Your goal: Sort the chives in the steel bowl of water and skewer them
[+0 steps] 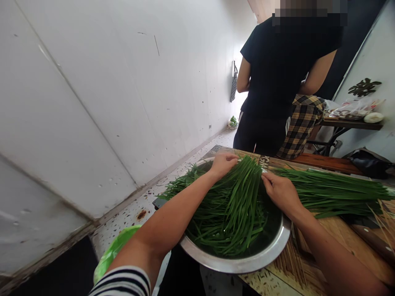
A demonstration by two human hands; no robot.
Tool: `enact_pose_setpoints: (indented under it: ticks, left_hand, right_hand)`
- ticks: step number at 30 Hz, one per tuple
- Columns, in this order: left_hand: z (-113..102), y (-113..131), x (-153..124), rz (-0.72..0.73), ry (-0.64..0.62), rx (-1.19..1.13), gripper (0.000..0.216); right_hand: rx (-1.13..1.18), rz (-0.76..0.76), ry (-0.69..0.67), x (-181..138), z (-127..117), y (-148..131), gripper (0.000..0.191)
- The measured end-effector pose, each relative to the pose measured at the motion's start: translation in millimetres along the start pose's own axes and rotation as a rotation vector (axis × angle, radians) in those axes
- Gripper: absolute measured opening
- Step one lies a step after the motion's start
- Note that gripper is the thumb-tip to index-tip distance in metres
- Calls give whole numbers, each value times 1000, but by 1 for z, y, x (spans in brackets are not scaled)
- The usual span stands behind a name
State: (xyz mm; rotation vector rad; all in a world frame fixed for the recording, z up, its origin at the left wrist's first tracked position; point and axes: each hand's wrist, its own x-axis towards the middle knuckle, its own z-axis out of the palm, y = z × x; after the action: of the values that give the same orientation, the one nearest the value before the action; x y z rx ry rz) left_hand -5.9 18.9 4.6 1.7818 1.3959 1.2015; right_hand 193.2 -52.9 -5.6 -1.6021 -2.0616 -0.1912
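Observation:
A wide steel basin (271,250) holds a heap of long green chive leaves (234,205). My left hand (222,163) reaches over the basin's far side, its fingers curled onto the top of the leaves. My right hand (279,191) presses on the right edge of the same bundle, fingers closed around some leaves. A second flat pile of chives (333,191) lies on the wooden table (339,230) to the right of the basin.
A person in black (277,82) with a plaid apron stands just beyond the table, back turned. A white wall runs along the left. A green bag (114,248) sits low at left. A knife handle (373,238) and thin skewers (290,263) lie on the table.

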Motion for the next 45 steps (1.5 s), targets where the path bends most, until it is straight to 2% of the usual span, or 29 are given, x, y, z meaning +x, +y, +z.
enact_pose_setpoints:
  ticks: [10, 15, 21, 31, 36, 40, 43, 45]
  left_hand:
    - [3, 6, -2, -163, 2, -164, 26]
    - [2, 10, -4, -197, 12, -220, 25]
    - [1, 13, -6, -210, 0, -270, 25]
    - [4, 3, -4, -103, -30, -157, 28]
    - [2, -1, -3, 17, -29, 5, 27]
    - [-2, 1, -4, 135, -93, 90, 26]
    - [-8, 6, -4, 105, -105, 137, 26]
    - [-13, 7, -3, 32, -24, 177, 26]
  right_hand:
    - [32, -9, 37, 0, 4, 3, 32]
    - [16, -3, 11, 0, 3, 3, 32]
    - [12, -21, 39, 1, 4, 3, 32]
    - [20, -29, 54, 0, 3, 4, 31]
    - [21, -34, 56, 0, 3, 4, 32]
    - [17, -26, 34, 1, 3, 4, 32]
    - [31, -18, 42, 0, 3, 4, 31]
    - [34, -15, 58, 0, 4, 4, 31]
